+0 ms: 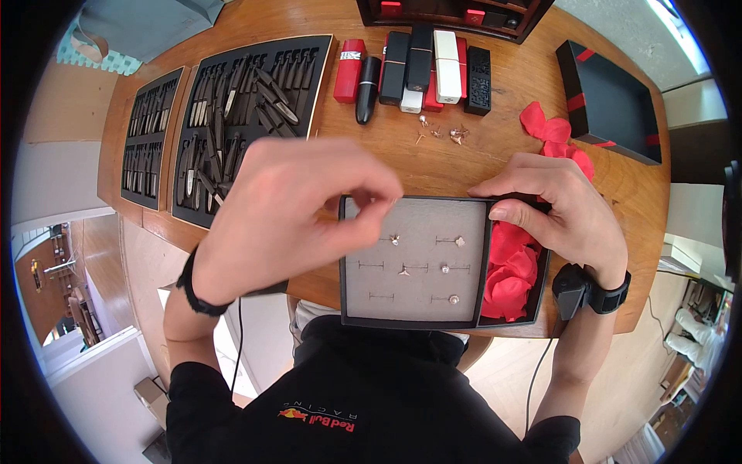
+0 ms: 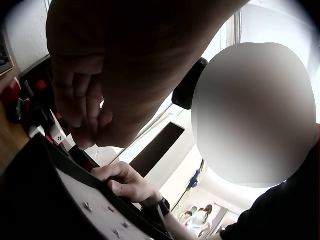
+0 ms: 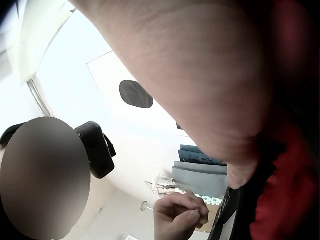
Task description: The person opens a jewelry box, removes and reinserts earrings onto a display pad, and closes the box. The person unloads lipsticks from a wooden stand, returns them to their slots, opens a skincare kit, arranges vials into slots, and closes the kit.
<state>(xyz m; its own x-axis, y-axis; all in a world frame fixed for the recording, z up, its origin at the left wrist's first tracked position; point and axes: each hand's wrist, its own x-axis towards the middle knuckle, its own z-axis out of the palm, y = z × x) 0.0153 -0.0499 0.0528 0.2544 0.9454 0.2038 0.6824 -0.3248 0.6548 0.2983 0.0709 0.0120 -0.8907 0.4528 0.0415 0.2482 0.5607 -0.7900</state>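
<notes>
A black jewelry box sits at the table's front edge. Its grey slotted pad holds several small stud-like jewelry pieces, and red petals fill its right compartment. My left hand is raised over the pad's back left corner, thumb and forefinger pinched together. A tiny glint shows at those fingertips; it looks like a small jewelry piece, mostly hidden by them. At the box's back right corner, my right hand grips the rim, with its thumb over the divider and its fingers behind the wall.
Loose gold-toned jewelry lies behind the box. Farther back stand lipstick cases and a dark wooden cabinet. Trays of dark-handled tools are at left. Loose petals and a black box lid lie at right.
</notes>
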